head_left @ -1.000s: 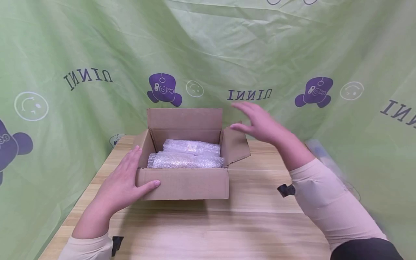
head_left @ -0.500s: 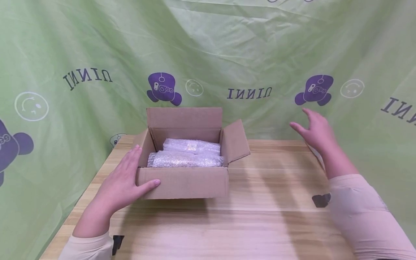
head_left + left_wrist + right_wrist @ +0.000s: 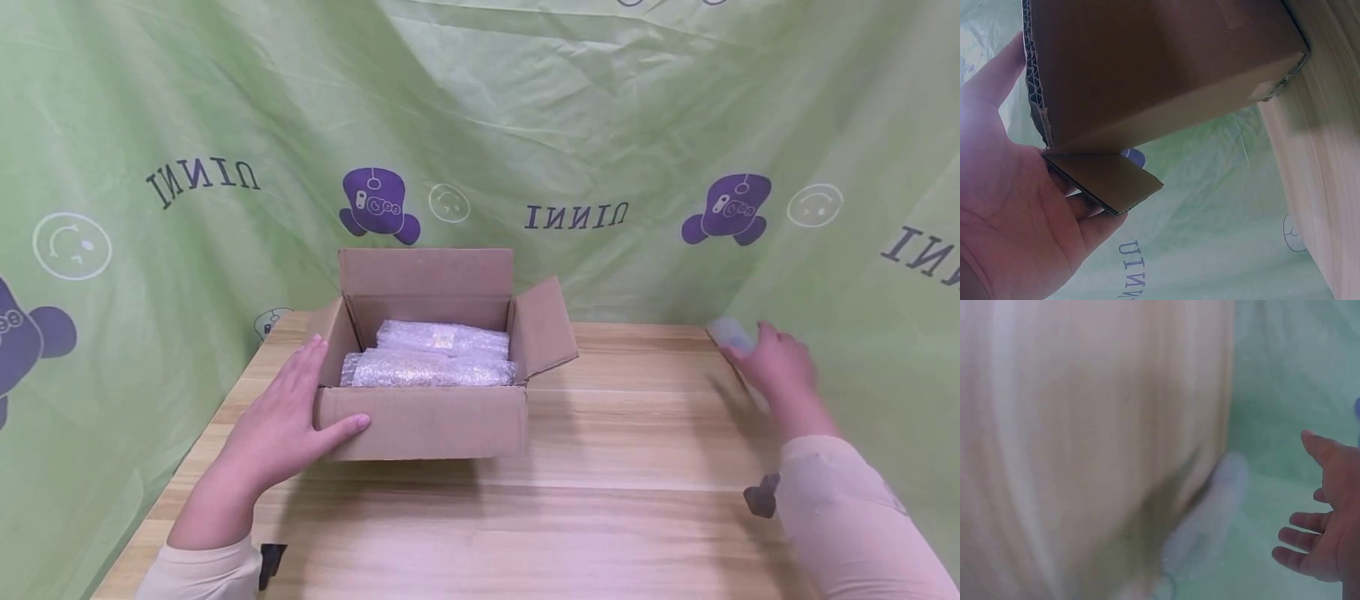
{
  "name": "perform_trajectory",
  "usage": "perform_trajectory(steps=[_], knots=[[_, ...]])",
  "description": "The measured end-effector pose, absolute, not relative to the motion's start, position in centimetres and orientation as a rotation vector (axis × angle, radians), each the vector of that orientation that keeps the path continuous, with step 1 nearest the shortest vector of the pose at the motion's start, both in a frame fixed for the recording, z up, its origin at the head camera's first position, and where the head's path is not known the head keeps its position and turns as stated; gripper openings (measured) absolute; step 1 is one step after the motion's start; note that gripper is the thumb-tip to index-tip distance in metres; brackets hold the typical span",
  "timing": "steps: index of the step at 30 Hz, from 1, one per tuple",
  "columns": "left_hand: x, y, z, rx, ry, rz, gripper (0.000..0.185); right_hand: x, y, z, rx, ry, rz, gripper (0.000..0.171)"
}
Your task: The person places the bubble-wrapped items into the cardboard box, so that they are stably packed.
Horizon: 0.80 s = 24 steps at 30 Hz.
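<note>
An open cardboard box [image 3: 423,423] stands on the table, its flaps folded outward. Two bubble-wrapped packages [image 3: 427,369] lie inside it, the rear one bearing a small label. My left hand [image 3: 277,425] rests at the box's left front corner, thumb on the front flap and fingers along the left flap [image 3: 1107,178]. At the table's right edge lies a pale, see-through plastic-looking item [image 3: 731,333], blurred in the right wrist view. My right hand [image 3: 783,371] is over its near part, with fingers [image 3: 1300,540] spread and apart from it.
The wooden table [image 3: 600,533] ends at the right beside a green printed cloth [image 3: 480,125], which hangs behind and on both sides. The box's right flap [image 3: 546,327] sticks out over the tabletop.
My right hand has moved right from beside the box's right flap, then down to the plastic-looking item at the table's edge. The left hand and the box have stayed put.
</note>
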<state>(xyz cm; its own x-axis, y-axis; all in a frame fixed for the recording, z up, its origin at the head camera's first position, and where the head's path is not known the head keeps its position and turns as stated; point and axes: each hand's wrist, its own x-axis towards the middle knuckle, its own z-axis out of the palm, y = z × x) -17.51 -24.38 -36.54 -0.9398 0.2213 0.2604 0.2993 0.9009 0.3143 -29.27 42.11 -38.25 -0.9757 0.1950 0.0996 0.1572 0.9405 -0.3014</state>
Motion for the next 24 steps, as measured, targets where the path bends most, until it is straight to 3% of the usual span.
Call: perform_trajectory(steps=[7, 16, 24], knots=[[-17.5, -24.5, -36.6, -0.39, -2.845, -0.517, 0.112, -28.4, 43.7, -40.4, -0.27, -3.041, 0.41, 0.099], [-17.5, -24.5, -36.8, -0.384, -2.853, -0.501, 0.112, -27.4, 45.0, -42.7, -0.208, -3.075, 0.466, 0.074], [-17.5, -24.5, -36.8, -0.382, -2.854, -0.519, 0.112, -28.1, 45.5, -43.5, -0.224, -3.004, 0.458, 0.064]])
